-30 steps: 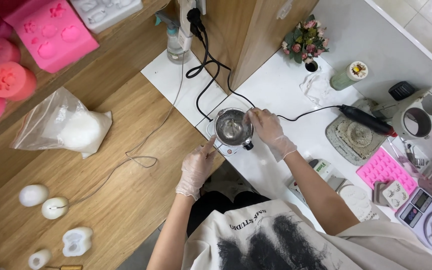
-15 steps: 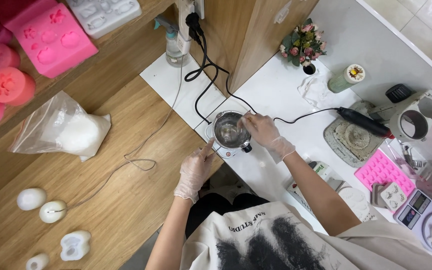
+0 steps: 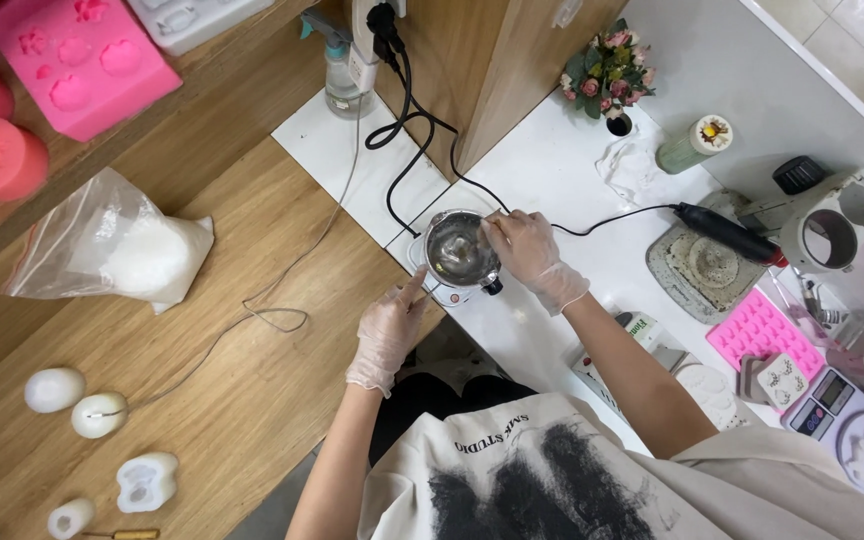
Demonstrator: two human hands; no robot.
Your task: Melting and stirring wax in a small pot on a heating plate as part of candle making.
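A small steel pot (image 3: pixel 455 249) with clear liquid sits on a little white hot plate (image 3: pixel 442 290) at the seam of the wooden and white tables. My right hand (image 3: pixel 527 248), in a thin clear glove, is at the pot's right rim with its fingers closed on a thin stirring stick that dips into the liquid. My left hand (image 3: pixel 389 325), also gloved, rests just below and left of the pot, its forefinger stretched out and touching the hot plate's edge.
A black cable (image 3: pixel 407 120) runs from a wall plug to the hot plate. On the wooden table lie a bag of white flakes (image 3: pixel 122 250), pink moulds (image 3: pixel 77 60) and white candles (image 3: pixel 52 390). On the right are a flower vase (image 3: pixel 607 75), rotary tool (image 3: pixel 732 235), pink tray mould (image 3: pixel 762 335) and scale (image 3: pixel 832 400).
My right hand has shifted slightly around the pot's rim with the stick. My left hand has stayed by the hot plate. The view drifted a little.
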